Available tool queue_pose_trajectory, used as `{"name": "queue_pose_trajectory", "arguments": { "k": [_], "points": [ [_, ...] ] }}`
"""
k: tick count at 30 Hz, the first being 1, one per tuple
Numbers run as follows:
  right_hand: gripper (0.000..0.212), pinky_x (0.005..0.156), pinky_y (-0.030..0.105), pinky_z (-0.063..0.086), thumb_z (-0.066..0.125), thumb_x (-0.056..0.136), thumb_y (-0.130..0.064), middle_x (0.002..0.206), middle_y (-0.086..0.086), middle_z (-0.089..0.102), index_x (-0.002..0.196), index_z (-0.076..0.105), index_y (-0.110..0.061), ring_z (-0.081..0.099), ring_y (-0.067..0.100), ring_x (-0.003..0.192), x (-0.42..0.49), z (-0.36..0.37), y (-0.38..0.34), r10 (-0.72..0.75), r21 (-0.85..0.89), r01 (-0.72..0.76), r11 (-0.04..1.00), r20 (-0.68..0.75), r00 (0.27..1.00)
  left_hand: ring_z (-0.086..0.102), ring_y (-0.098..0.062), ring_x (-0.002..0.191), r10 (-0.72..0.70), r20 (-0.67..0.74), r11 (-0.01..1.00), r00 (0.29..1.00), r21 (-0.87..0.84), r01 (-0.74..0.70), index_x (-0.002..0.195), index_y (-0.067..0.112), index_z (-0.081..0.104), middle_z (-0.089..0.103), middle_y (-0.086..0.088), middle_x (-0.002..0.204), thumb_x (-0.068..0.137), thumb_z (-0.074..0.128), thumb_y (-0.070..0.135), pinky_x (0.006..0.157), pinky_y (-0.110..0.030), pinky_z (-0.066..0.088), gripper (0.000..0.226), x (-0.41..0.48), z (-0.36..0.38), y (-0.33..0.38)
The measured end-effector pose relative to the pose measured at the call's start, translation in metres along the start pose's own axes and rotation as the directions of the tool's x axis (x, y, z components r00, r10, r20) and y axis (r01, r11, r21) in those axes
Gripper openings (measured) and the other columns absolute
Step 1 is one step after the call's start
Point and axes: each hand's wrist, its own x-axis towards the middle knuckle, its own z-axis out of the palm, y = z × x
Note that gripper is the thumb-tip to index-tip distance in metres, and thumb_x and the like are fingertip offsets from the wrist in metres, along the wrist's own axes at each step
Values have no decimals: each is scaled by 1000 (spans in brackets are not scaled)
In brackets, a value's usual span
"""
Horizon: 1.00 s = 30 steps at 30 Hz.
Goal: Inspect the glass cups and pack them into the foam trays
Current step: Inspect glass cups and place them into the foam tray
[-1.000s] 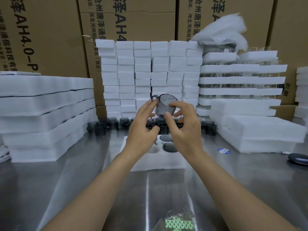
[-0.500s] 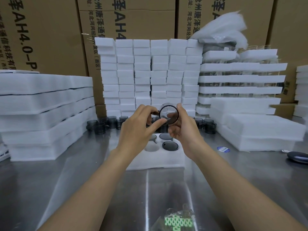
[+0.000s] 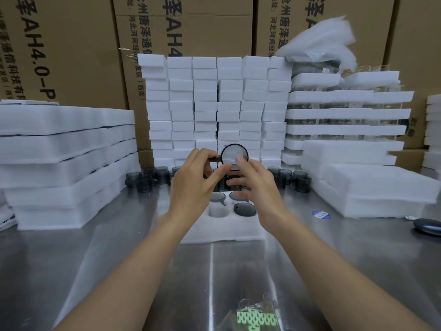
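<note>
Cardboard cartons (image 3: 71,51) behind steel table (image 3: 119,259).

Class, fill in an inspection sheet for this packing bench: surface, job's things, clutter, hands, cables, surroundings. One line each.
Surface: shiny metal table, reflective.
Job's things: smoky glass cup held up, opening toward the camera; foam tray with one empty hole and cups in the other visible holes; loose cups in a row behind.
Clutter: green-and-white packet at the near edge; blue sticker; dark object far right.
Hands: left hand grips the cup's handle side; right hand blurred, fingers by the cup.
Cables: nothing seen.
Surroundings: foam stacks; cardboard boxes.
</note>
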Motion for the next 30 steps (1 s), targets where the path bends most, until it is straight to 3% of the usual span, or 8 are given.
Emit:
{"name": "queue_pose_trajectory", "arguments": {
  "k": [2, 5, 9, 13, 16, 19, 24, 30],
  "points": [
    [52, 86, 41, 62, 74, 86, -58, 114, -9, 79, 127, 71, -25, 76, 10, 101, -1, 1, 0, 20, 21, -20, 1000, 11, 1000, 60, -10, 82, -38, 1, 998, 999, -57, 38, 108, 33, 65, 58, 12, 89, 98, 56, 66, 69, -32, 50, 35, -1, 3, -1],
    [32, 85, 35, 63, 80, 91, -46, 108, -11, 79, 115, 77, -26, 75, 6, 99, -1, -1, 0, 30, 38, -27, 999, -66, 997, 66, -11, 84, -120, 80, 981, 990, -141, 130, 107, 45, 63, 66, 15, 96, 105, 44, 61, 79, -43, 56, 25, -4, 9, -5],
    [24, 68, 18, 57, 81, 90, -38, 111, 3, 77, 111, 73, -30, 74, 13, 101, 2, -7, -2, -44, 67, 59, 996, -211, 977, 69, -10, 84, -208, 127, 957, 970, -178, 228, 134, 51, 57, 69, 16, 105, 105, 33, 68, 84, -40, 56, 41, -8, 16, -6],
    [54, 94, 31, 57, 81, 72, -54, 112, 9, 69, 122, 69, -42, 69, 15, 100, 4, -13, -6, -169, -43, 164, 986, -246, 954, 72, -7, 86, -239, 198, 909, 951, -299, 291, 141, 52, 56, 68, 12, 114, 111, 43, 56, 73, -30, 54, 33, -8, 18, 2],
    [56, 97, 35, 56, 81, 76, -55, 115, 6, 68, 128, 67, -39, 68, 14, 106, 3, -12, -3, -204, -146, 175, 974, -213, 955, 75, -11, 95, -236, 269, 848, 934, -412, 333, 142, 56, 56, 69, 15, 120, 113, 46, 50, 70, -43, 61, 32, -9, 16, 15],
    [56, 94, 27, 53, 84, 86, -43, 116, -5, 64, 136, 61, -39, 64, 6, 108, 1, -8, 1, -279, -237, 224, 945, -231, 932, 77, -17, 93, -285, 304, 762, 909, -503, 407, 133, 50, 63, 75, 13, 113, 105, 47, 57, 71, -45, 58, 32, -8, 14, 25],
    [56, 90, 12, 47, 85, 88, -32, 121, -16, 63, 137, 59, -37, 60, 2, 114, -4, -5, -2, -418, -303, 350, 886, -199, 886, 79, -24, 90, -424, 377, 654, 823, -502, 566, 118, 16, 60, 83, -6, 97, 101, 44, 69, 84, -46, 51, 58, -2, 11, 27],
    [49, 105, 36, 51, 85, 86, -32, 124, -20, 68, 129, 64, -42, 63, 8, 119, -12, -1, -4, -437, -341, 385, 858, -89, 895, 81, -26, 92, -479, 545, 543, 688, -431, 720, 124, 16, 73, 83, -13, 100, 98, 43, 79, 86, -39, 49, 75, -2, 10, 24]
  ]
}}
